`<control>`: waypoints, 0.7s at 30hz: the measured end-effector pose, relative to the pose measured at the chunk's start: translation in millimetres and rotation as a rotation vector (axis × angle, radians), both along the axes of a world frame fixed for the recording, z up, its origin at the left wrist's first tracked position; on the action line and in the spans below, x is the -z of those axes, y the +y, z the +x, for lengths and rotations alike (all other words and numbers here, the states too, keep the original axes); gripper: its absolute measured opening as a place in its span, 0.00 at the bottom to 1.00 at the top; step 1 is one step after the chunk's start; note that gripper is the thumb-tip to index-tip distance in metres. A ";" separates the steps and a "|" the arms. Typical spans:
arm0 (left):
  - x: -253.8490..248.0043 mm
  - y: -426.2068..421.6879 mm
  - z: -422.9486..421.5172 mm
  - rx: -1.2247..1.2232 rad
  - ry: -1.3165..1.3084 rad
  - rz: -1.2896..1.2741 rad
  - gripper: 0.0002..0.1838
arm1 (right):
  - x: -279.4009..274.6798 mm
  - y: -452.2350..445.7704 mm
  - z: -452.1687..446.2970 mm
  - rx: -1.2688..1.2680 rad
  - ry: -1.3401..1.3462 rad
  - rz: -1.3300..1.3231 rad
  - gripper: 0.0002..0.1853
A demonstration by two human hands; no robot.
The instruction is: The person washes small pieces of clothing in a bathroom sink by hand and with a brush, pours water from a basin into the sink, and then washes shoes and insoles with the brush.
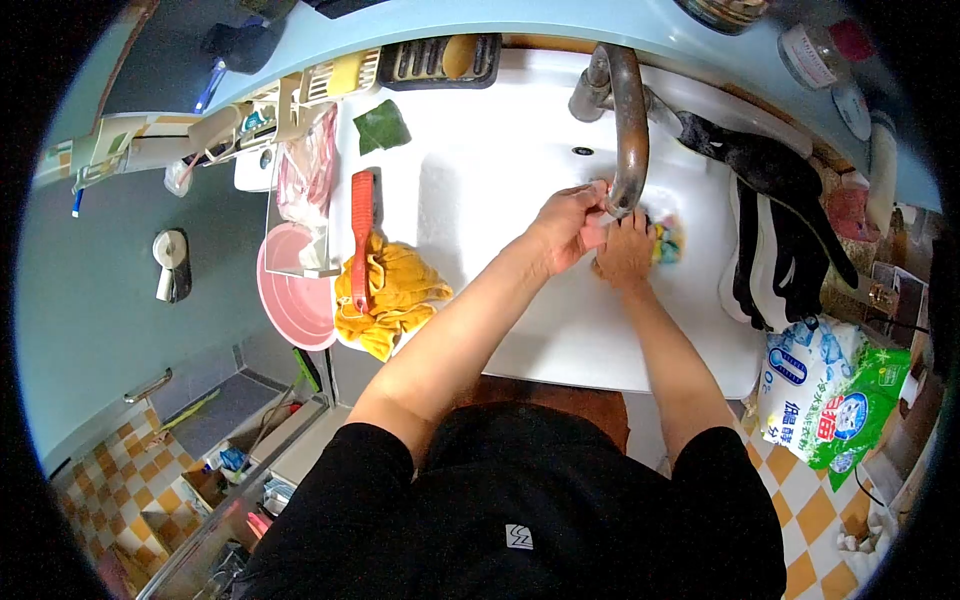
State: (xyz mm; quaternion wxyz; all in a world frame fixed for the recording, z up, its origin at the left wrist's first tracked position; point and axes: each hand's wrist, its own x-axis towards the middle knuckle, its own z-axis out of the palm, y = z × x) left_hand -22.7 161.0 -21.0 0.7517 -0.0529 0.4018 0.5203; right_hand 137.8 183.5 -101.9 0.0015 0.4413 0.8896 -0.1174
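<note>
Under the spout of the worn metal tap [630, 125], both hands are close together over the white sink [560, 340]. My left hand [572, 225] is closed, its fingers curled beside the spout's end; what they hold, if anything, is hidden. Just right of it, my right hand [627, 250] is palm down with bent fingers. A small yellow, blue and green item [667, 243] shows at its outer edge, blurred, and seems to be partly under the hand. I cannot make out its kind.
On the left are a red-handled brush [362, 235], a yellow cloth [395, 290], a pink basin [295, 295] and a green pad [381, 128]. A black soap tray [425, 62] sits behind. Black-and-white gloves or cloths [775, 230] and a detergent bag [835, 395] are right.
</note>
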 end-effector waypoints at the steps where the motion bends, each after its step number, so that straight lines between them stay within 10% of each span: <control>1: -2.2 -1.1 4.2 0.048 0.102 -0.062 0.13 | 5.7 -1.7 -7.0 0.043 0.039 -0.076 0.22; 7: -0.2 -17.9 38.4 0.271 0.668 -0.201 0.24 | 98.1 -24.3 -13.4 0.264 0.363 -0.228 0.25; 11: -2.7 -31.1 23.2 0.253 0.436 -0.153 0.23 | 73.5 13.1 -5.7 0.667 0.234 -0.480 0.23; 12: -3.8 -36.7 13.8 0.222 0.413 -0.148 0.22 | 117.1 33.8 12.6 0.898 0.411 -0.586 0.35; 13: -4.0 -41.9 3.8 0.193 0.393 -0.142 0.21 | 45.6 38.6 -1.2 1.329 0.964 -0.898 0.32; 16: 0.8 -60.8 -24.9 0.100 0.178 -0.270 0.17 | 15.8 53.0 -1.8 1.170 1.391 -1.271 0.29; 21: 17.2 -106.2 -46.2 0.112 0.564 -0.239 0.18 | 6.0 28.7 -34.9 0.949 1.840 -1.928 0.22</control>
